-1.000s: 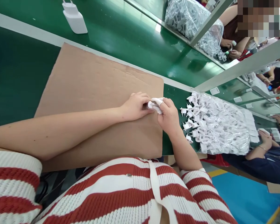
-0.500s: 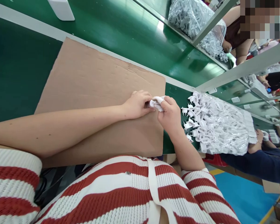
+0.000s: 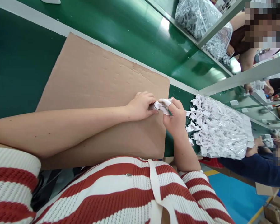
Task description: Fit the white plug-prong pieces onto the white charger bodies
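My left hand (image 3: 143, 105) is closed around a small white plastic part (image 3: 156, 105) with a dark band along its edge. Most of the part is hidden by the fingers, so its exact kind does not show. My right hand (image 3: 175, 116) wears white finger covers (image 3: 166, 102) on its thumb and index finger. These two fingertips pinch at the part's right end. Both hands are over the right side of a flat cardboard sheet (image 3: 102, 84).
To the right, a clear plastic bag (image 3: 228, 127) holds many white plug pieces, with several loose plug pieces (image 3: 196, 118) at its mouth. The green bench (image 3: 112, 34) has a pale divider strip. Another bag (image 3: 196, 18) lies across it. Co-workers' arms (image 3: 254, 147) show at right.
Both hands have shifted slightly right in the picture as the view moved. The right fingertips have drawn back a little, so more of the white part's dark edge shows.
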Tool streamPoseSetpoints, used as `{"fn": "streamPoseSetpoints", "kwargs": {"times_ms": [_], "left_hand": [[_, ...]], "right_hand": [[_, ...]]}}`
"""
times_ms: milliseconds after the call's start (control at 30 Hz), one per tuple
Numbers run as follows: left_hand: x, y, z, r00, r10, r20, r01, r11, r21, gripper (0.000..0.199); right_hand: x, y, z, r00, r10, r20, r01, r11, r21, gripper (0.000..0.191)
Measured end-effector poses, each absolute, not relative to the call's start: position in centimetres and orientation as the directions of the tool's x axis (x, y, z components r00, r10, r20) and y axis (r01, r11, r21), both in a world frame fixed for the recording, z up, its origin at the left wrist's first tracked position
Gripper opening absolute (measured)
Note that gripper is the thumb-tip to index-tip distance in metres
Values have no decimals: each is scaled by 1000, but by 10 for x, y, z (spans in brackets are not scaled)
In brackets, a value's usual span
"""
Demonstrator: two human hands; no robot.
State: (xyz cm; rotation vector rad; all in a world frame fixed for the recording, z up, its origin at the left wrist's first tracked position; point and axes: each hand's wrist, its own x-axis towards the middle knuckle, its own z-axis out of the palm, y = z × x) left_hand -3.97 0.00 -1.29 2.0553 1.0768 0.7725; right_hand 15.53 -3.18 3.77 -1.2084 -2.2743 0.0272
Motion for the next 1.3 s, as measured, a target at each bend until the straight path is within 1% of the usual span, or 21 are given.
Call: {"fn": "streamPoseSetpoints", "kwargs": {"times_ms": [133,400,500,667,900,1100,1167,1300], "left_hand": [[-40,-1,-13,484,854,189,447,-427,786,25],[-39,1,-17,472,855,215,449,-443,776,25],[-39,1,-18,471,856,214,453,-443,774,25],[-40,1,-16,468,858,212,448,-437,780,23],[-38,0,-15,473,857,204,440,-430,788,23],[-38,0,-13,472,859,199,449,-429,784,20],[-38,1,-12,478,856,199,448,-432,783,20],[-37,2,-13,479,856,195,453,-431,780,21]], "right_hand": [[154,-33,37,-443,735,513,736,625,-260,31],[153,-31,36,-433,799,417,790,559,-252,36],[150,-32,38,-434,809,396,808,544,-226,37],[150,-32,44,-443,805,394,832,533,-154,32],[150,-30,51,-420,840,343,843,501,-193,29],[152,-28,53,-445,822,354,836,524,-165,31],[155,-26,54,-469,816,338,824,542,-163,31],[159,-22,54,-464,832,304,823,532,-199,28]]}}
